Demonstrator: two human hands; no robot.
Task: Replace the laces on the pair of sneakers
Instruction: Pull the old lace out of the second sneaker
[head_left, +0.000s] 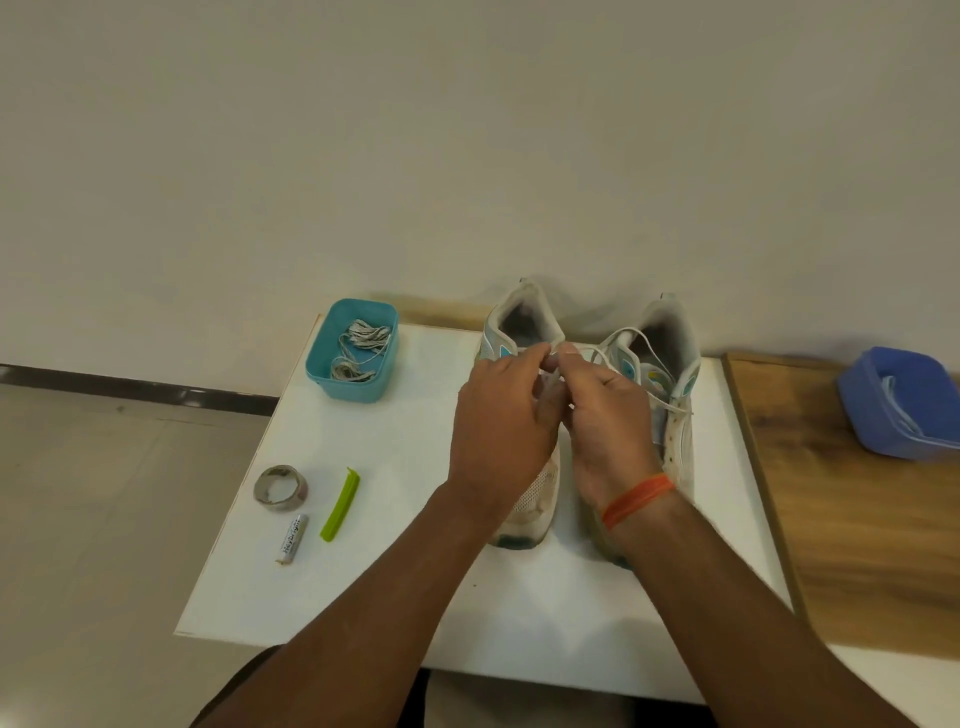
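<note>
While both hands meet over the left shoe, the scene on the white board reads as follows.

Sneakers: two, white with teal trim, standing side by side at the far edge of the white board (395, 597), heels to the wall and toes toward the person; the left sneaker (524, 332) is largely hidden behind the hands, the right sneaker (675, 395) is just beside it.

Laces: one white lace (631, 374) runs in loops from the fingers across to the right sneaker's tongue; which eyelets it passes cannot be told. A bundle of worn grey laces (361, 345) lies in the teal tub (317, 358), one tub, at the board's far left corner.

Left hand: the left hand (501, 415), one bare forearm reaching in from the near edge, hovers over the left sneaker's throat with fingers curled and tips pinching the white lace.

Right hand: the right hand (605, 421), an orange thread band (636, 499) at the wrist, faces the left, thumb and forefinger pinching the same lace where the two hands touch.

Small items: one tape roll (280, 488), one battery (292, 539) and one green clip (340, 504), grouped near the board's left edge, well apart from the sneakers.

Wooden counter: one blue tub (898, 405) sits at its far right.
</note>
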